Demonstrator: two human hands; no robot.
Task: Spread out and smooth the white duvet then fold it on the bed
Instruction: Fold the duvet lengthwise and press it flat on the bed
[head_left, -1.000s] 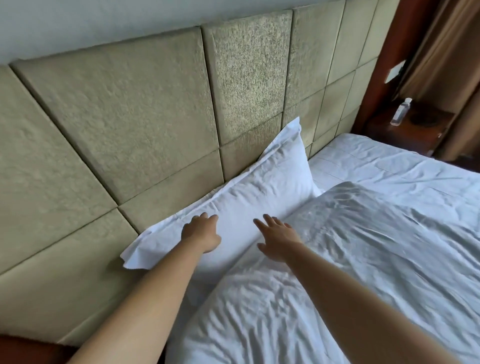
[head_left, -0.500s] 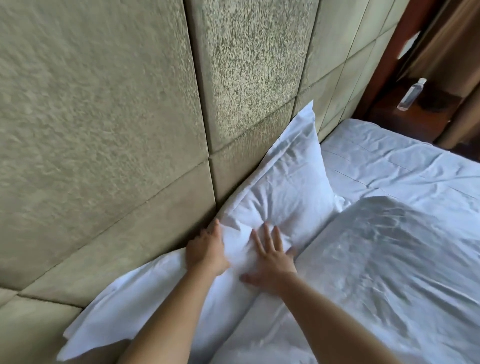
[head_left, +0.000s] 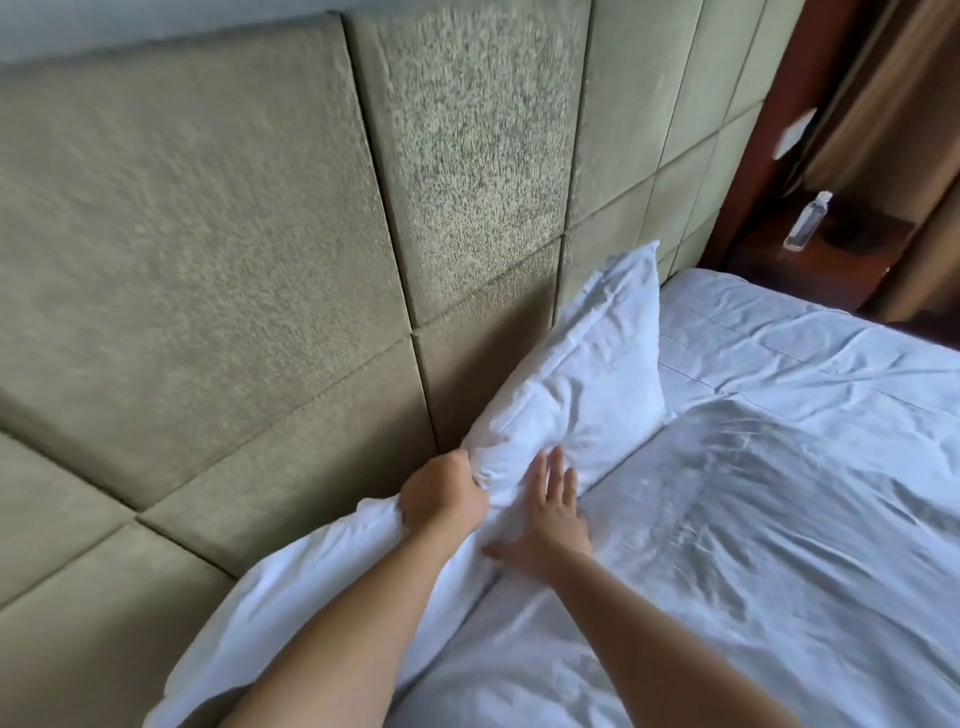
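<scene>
Against the headboard (head_left: 234, 270), our left hand (head_left: 441, 499) holds the pillow (head_left: 576, 395) in a tight grip; our right hand (head_left: 550, 525) rests flat, fingers wide, beside the duvet (head_left: 753, 545).

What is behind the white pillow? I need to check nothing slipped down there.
The padded headboard stands right behind the white pillow, which leans on it. The left hand grips the pillow's top edge. The gap lower down is covered.

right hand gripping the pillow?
No: the right hand lies flat with straight fingers on the pillow; only the left hand grips it.
</scene>
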